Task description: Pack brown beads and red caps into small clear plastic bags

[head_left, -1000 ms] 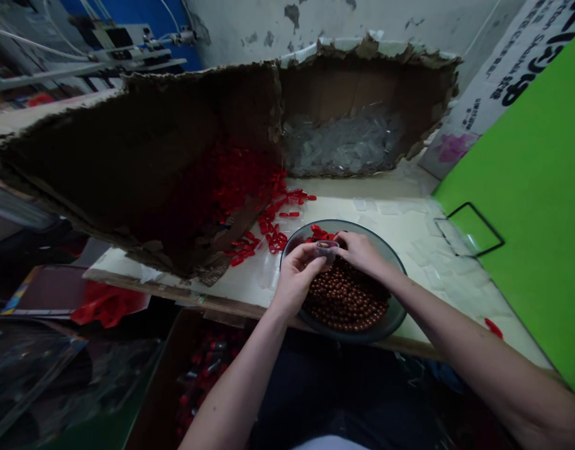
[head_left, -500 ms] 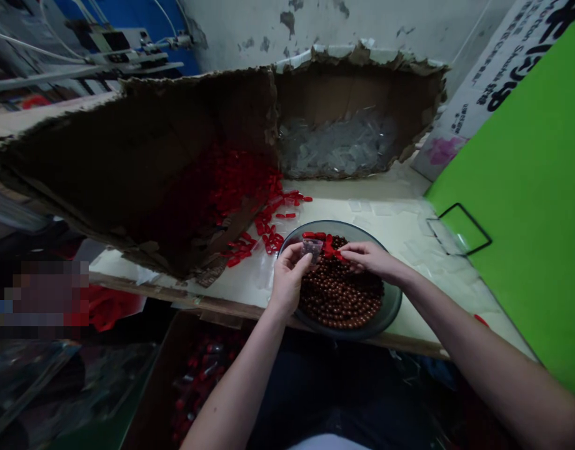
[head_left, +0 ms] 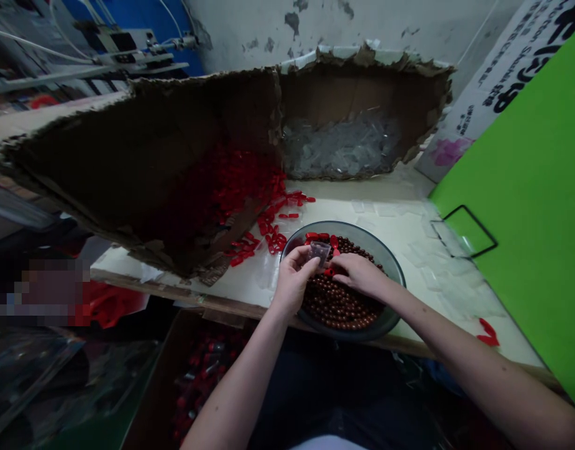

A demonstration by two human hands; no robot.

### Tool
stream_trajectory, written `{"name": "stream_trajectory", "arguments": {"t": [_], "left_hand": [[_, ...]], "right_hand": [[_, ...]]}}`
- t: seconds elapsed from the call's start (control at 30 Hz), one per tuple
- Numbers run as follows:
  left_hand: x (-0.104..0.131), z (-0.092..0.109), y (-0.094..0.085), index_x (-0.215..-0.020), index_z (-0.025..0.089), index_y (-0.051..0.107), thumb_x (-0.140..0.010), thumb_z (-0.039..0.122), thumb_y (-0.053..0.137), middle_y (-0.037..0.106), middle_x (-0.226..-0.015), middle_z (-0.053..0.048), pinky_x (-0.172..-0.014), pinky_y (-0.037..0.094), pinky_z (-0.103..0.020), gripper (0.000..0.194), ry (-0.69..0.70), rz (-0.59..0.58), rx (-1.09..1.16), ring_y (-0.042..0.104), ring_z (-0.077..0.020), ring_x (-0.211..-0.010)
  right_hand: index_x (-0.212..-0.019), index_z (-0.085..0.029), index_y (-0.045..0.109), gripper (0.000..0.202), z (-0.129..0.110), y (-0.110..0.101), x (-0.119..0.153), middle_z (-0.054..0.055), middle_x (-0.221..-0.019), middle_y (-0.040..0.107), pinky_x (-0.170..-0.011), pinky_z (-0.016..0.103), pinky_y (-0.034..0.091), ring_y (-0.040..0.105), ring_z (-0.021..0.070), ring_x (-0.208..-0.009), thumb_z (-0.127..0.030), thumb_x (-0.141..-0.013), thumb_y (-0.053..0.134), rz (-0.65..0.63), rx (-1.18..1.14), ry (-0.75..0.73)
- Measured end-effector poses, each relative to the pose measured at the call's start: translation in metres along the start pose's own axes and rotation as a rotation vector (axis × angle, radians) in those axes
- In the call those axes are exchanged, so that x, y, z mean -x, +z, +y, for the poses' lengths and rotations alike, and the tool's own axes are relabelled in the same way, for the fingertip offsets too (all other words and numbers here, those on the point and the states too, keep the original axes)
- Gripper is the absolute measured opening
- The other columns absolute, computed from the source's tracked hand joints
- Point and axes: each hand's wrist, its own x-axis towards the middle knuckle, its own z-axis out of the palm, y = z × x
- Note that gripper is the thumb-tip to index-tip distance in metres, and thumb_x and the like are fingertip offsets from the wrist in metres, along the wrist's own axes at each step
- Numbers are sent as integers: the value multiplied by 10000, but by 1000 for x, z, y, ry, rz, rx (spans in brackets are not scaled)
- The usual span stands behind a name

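Note:
My left hand (head_left: 294, 275) pinches a small clear plastic pouch (head_left: 319, 252) between thumb and fingers, above a grey bowl (head_left: 394, 275). Strings of glossy brown beads (head_left: 346, 306) fill the bowl. My right hand (head_left: 360, 274) is closed at the fingertips on a small red plastic piece (head_left: 329, 272), just right of and below the pouch; the fingers partly hide it. More red pieces (head_left: 317, 237) rest on the beads at the bowl's back edge.
A torn cardboard box (head_left: 137, 137) holds a heap of red pieces (head_left: 235, 175) at left and clear pouches (head_left: 339, 147) at right. Loose red pieces (head_left: 273, 240) spill onto the white table (head_left: 390, 190). A green panel (head_left: 526, 212) with a black wire handle (head_left: 479, 228) stands on the right.
My right hand has moved slightly down and left, closer to the pouch. The pouch in my left hand has shifted a little to the right. The view has moved slightly.

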Motion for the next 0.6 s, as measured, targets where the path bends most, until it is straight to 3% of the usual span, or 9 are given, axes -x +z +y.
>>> {"name": "stream_trajectory", "arguments": {"t": [0.13,0.23,0.33,0.43,0.6], "left_hand": [[0,2,1,-1021,163,623,-665,231,769,696,-980,-48,-771,525,-273,391,-48,-7,-10,662,-153,-831],[1,5,3,-1022,155,635,-685,240,752,700,-974,-57,-772,519,-276,366,-70,-44,-46,660,-150,-809],[3,7,5,-1034,160,657,-732,268,717,699,-1001,-63,-795,512,-283,327,-80,-112,-112,650,-154,-837],[5,7,7,-1049,170,672,-733,274,717,696,-1037,-63,-842,500,-297,336,-76,-142,-173,638,-173,-907],[6,9,9,-1050,167,684,-718,267,725,710,-1001,-62,-834,502,-309,350,-96,-146,-201,646,-174,-871]], "right_hand": [[-973,-185,667,179,-1,-14,3,83,-962,696,-820,371,466,626,228,-885,-277,-854,570,93,-113,54],[-1036,-202,662,250,-10,-38,10,66,-1028,701,-838,369,486,643,214,-916,-353,-866,558,243,-419,166],[-1085,-210,659,309,-24,-61,16,60,-1054,706,-830,352,507,656,203,-929,-396,-850,586,289,-711,182],[-1048,-221,698,294,-34,-72,19,57,-1043,710,-853,363,500,656,203,-931,-394,-821,626,259,-698,134],[-1015,-241,727,267,-35,-70,19,52,-1016,713,-848,371,496,652,203,-918,-393,-822,623,231,-536,111]]}}
